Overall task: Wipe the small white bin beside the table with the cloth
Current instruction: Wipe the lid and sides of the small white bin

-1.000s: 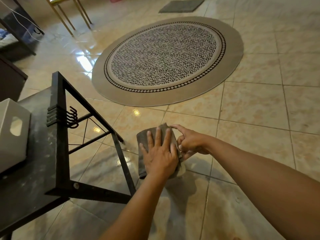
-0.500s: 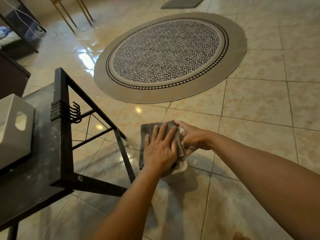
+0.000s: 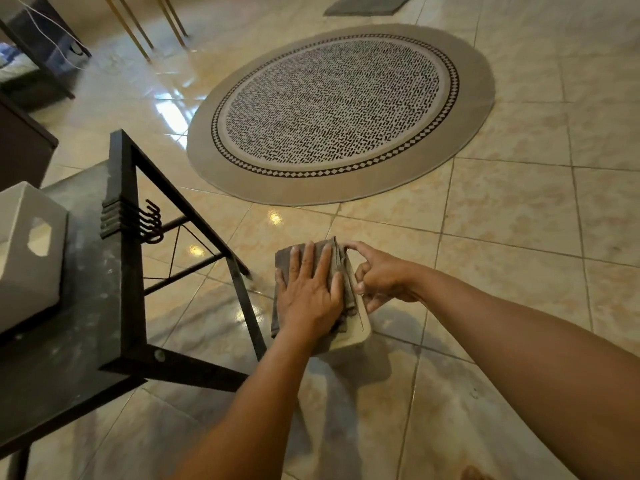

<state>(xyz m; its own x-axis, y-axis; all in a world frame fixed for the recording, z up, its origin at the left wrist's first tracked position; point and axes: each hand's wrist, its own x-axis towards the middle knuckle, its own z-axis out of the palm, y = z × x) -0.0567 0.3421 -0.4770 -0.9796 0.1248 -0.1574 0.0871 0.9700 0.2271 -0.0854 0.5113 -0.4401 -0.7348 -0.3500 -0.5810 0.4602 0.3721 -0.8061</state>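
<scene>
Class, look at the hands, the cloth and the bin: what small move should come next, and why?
Probably slide the left hand, pressed flat on the grey cloth, toward the near right corner of the white bin. That corner is uncovered, and the right hand steadies the bin's side.

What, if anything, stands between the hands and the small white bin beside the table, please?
Only the cloth, as intended. It lies folded over the top of the small white bin, and the left hand presses flat on it. The right hand is at the bin's right side with nothing visible between. The table leg stands clear to the left.
</scene>
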